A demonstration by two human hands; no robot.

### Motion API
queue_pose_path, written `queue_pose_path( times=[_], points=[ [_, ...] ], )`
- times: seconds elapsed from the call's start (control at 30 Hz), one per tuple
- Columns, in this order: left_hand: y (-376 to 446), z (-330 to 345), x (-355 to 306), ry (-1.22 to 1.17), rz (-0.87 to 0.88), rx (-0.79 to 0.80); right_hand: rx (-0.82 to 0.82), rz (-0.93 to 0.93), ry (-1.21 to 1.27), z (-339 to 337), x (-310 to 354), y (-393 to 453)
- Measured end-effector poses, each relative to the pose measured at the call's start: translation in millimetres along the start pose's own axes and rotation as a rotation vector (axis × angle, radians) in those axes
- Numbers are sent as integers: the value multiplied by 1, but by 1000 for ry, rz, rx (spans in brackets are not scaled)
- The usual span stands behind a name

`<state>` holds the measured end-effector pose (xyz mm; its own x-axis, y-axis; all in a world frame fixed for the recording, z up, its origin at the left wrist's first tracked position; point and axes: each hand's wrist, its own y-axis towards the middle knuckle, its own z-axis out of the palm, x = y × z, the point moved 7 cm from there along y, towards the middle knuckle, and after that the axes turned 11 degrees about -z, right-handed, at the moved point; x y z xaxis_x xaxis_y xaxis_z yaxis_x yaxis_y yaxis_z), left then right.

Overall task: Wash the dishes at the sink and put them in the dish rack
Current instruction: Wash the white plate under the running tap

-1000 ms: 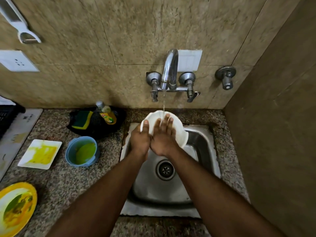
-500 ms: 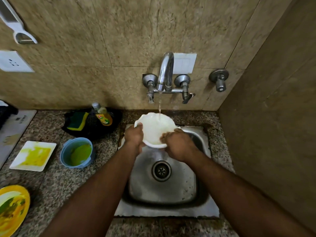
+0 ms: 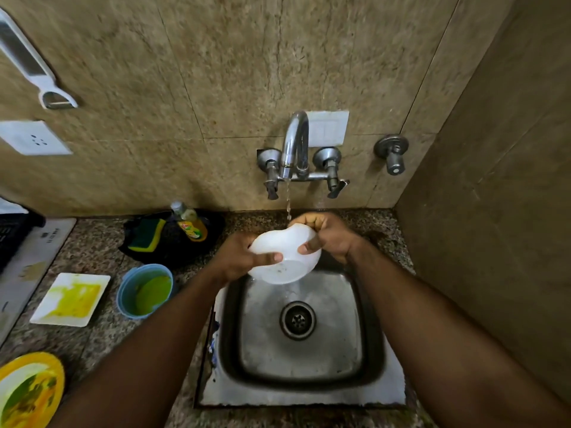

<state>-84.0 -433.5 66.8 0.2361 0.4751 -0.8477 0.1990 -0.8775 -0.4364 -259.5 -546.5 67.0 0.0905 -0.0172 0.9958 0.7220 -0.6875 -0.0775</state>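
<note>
I hold a white bowl (image 3: 285,257) over the back of the steel sink (image 3: 367,350), tilted with its underside toward me. My left hand (image 3: 238,257) grips its left rim, thumb lying across the outside. My right hand (image 3: 327,234) grips the far right rim, fingers curled over the edge, thumb on the outside. A thin stream of water falls from the tap (image 3: 295,146) onto the bowl's top edge by my right fingers.
On the granite counter to the left stand a blue bowl with green residue (image 3: 145,290), a square white plate smeared yellow (image 3: 71,299), a yellow plate (image 3: 29,390), a dish soap bottle (image 3: 188,223) and a green-yellow sponge (image 3: 146,234). A wall rises at the right.
The bowl has been turned over, from inside facing up under the stream to underside facing me. My right hand moved from the near rim to the far right rim.
</note>
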Motion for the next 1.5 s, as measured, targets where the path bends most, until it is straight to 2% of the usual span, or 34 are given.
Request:
queue_pose_path(
  times=[0.13,0.23,0.33,0.43,0.5,0.6,0.63,0.73,0.83,0.93,1.0,1.03,1.1,1.17,1.27,1.33,1.4,1.47,1.5],
  points=[
    [-4,-13,25,-274,-130,-50,-48,-7,31,20,-2,10],
    [-7,-17,42,-404,-171,-153,-124,-49,-236,51,-5,10],
    [-10,-10,44,-404,-156,-197,-200,-141,-573,88,-3,0],
    [-6,-8,35,-275,-91,-219,-197,-296,-745,115,6,-14],
    [-3,-4,28,-241,-72,-201,-190,-251,-714,111,1,-9],
    [-4,10,19,-192,-32,-171,-311,164,-509,68,-14,7],
    [-4,13,16,-188,-22,-176,-323,217,-505,59,-12,9],
    [-3,14,14,-303,-42,-238,-249,41,-620,79,8,4],
    [-2,11,16,-316,-40,-228,-162,-115,-563,106,4,-13],
    [-6,10,20,-248,-58,-176,-253,23,-332,90,-12,-5],
    [-5,13,20,-218,-49,-163,-328,190,-269,74,-19,5],
    [-4,15,21,-226,-44,-162,-340,207,-283,72,-17,7],
    [-6,16,17,-266,-27,-174,-332,101,-404,79,-4,8],
    [-7,15,11,-281,27,-161,-274,-106,-493,98,8,3],
    [-8,14,4,-271,65,-116,-229,-206,-371,114,0,-5],
    [-4,12,9,-273,47,-107,-312,-113,-245,100,-8,2],
    [-4,16,14,-249,23,-94,-377,136,-175,76,-20,12],
    [-7,22,19,-279,-9,-89,-366,245,-279,64,-17,16],
    [-8,24,21,-303,-14,-100,-353,230,-395,64,-14,17]
  ],
)
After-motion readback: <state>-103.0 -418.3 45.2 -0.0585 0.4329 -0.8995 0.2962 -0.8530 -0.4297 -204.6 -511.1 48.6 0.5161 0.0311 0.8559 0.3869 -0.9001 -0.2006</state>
